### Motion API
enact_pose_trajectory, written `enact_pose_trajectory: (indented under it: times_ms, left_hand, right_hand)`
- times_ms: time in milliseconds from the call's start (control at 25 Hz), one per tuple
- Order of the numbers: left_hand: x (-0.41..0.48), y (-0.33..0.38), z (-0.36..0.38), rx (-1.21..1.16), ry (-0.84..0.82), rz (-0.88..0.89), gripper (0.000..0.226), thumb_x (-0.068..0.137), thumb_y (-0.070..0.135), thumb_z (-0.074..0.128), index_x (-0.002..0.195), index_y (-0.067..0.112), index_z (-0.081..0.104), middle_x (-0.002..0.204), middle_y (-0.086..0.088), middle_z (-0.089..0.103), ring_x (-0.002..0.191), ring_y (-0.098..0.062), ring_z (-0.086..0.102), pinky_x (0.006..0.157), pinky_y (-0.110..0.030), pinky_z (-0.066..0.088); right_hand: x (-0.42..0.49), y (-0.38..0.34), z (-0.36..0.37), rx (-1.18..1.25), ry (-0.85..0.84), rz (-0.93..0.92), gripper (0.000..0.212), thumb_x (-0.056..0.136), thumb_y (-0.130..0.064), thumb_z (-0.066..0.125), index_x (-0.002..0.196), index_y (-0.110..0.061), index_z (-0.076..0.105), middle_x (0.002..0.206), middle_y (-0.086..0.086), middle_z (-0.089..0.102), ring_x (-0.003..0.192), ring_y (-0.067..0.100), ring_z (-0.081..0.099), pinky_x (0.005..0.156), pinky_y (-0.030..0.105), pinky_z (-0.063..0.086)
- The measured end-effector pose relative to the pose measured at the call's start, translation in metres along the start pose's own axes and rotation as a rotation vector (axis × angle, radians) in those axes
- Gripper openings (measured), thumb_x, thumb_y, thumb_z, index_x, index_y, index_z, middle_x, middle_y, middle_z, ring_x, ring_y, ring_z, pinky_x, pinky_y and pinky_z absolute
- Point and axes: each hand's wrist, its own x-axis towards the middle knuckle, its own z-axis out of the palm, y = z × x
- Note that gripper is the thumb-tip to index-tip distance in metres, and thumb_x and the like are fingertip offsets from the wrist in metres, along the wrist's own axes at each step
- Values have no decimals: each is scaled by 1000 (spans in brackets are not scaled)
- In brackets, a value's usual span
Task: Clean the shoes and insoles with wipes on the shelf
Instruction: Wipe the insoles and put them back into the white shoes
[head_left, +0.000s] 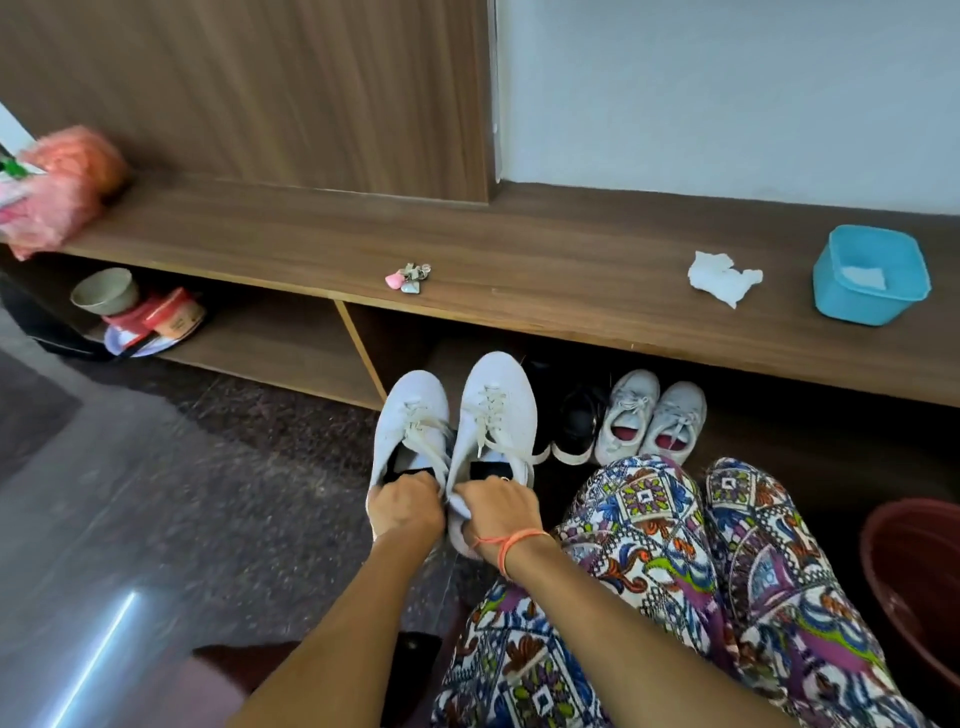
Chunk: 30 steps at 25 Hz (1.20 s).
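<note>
Left hand (406, 506) curls round the heel of the left white sneaker (413, 415). Its partner, the right hand (493, 512), with an orange thread (511, 543) at the wrist, clamps the heel of the right white sneaker (498, 405). Both shoes are held side by side, toes pointing far toward the wooden shelf (519, 249). On the shelf top, to the right, a crumpled wipe (722, 278) lies near a blue tub (852, 306). Small grey sneakers (649, 421) rest underneath, beside a black shoe (576, 426).
</note>
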Motion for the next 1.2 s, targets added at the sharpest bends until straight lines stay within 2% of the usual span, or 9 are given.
enact_pose_trajectory:
  times_ms: [240, 440, 600, 720, 840, 880, 960, 1080, 1200]
  left_hand:
    - [78, -4, 3, 98, -49, 78, 33, 96, 21, 38, 125, 22, 53, 125, -2, 59, 120, -21, 53, 107, -28, 27]
    - [157, -7, 15, 131, -144, 8, 38, 96, 11, 38, 131, 24, 48, 131, -1, 52, 125, -22, 47, 113, -49, 20]
    - [206, -8, 34, 35, -178, 47, 41, 97, 14, 40, 136, 27, 45, 138, -4, 48, 129, -24, 45, 103, -33, 38]
    - [241, -7, 45, -31, -149, 54, 39, 96, 13, 42, 131, 27, 52, 133, -6, 53, 125, -26, 49, 100, -33, 40]
    - [282, -4, 44, -93, -52, 66, 35, 98, 13, 40, 130, 18, 54, 129, -14, 55, 121, -32, 51, 99, -36, 40]
    - [293, -1, 42, -101, -39, 87, 36, 99, 14, 39, 132, 15, 52, 130, -16, 53, 122, -33, 50, 99, -36, 39]
    - [315, 4, 45, -64, -59, 130, 36, 99, 11, 36, 133, 7, 47, 133, -18, 50, 124, -33, 47, 100, -34, 35]
    - [344, 4, 62, -108, -120, 123, 33, 95, 7, 40, 126, 3, 52, 129, -19, 52, 120, -34, 50, 98, -34, 38]
    - [349, -5, 87, -174, -250, 69, 37, 93, 10, 48, 129, 6, 53, 133, -16, 51, 124, -31, 48, 101, -33, 38]
  right_hand:
    - [74, 22, 5, 23, -131, 23, 29, 93, -21, 48, 117, -12, 60, 120, 14, 60, 115, 32, 53, 90, 35, 42]
    - [150, 43, 19, 45, -203, 66, 40, 87, -22, 61, 127, -14, 56, 128, 11, 58, 120, 31, 52, 96, 36, 42]
    - [201, 61, 37, 72, -219, 89, 45, 86, -19, 63, 130, -13, 54, 130, 13, 56, 121, 33, 51, 96, 36, 43]
    - [238, 77, 47, 90, -179, 107, 44, 87, -14, 60, 130, -15, 54, 131, 12, 56, 123, 32, 50, 98, 35, 42]
    - [278, 88, 49, 103, -112, 152, 46, 87, -8, 54, 132, -14, 51, 134, 16, 52, 125, 33, 48, 101, 36, 42]
    - [290, 92, 50, 124, -138, 169, 49, 87, -7, 53, 136, -14, 46, 139, 16, 46, 128, 34, 45, 104, 36, 40]
    - [313, 98, 56, 131, -299, 188, 55, 91, -12, 49, 144, -14, 34, 148, 14, 35, 136, 32, 35, 111, 38, 33]
    - [330, 103, 69, 140, -485, 192, 57, 98, -21, 39, 151, -14, 16, 156, 8, 19, 142, 27, 23, 116, 37, 26]
    - [323, 105, 88, 184, -535, 216, 56, 98, -16, 39, 150, -11, 19, 156, 13, 18, 144, 30, 20, 116, 34, 21]
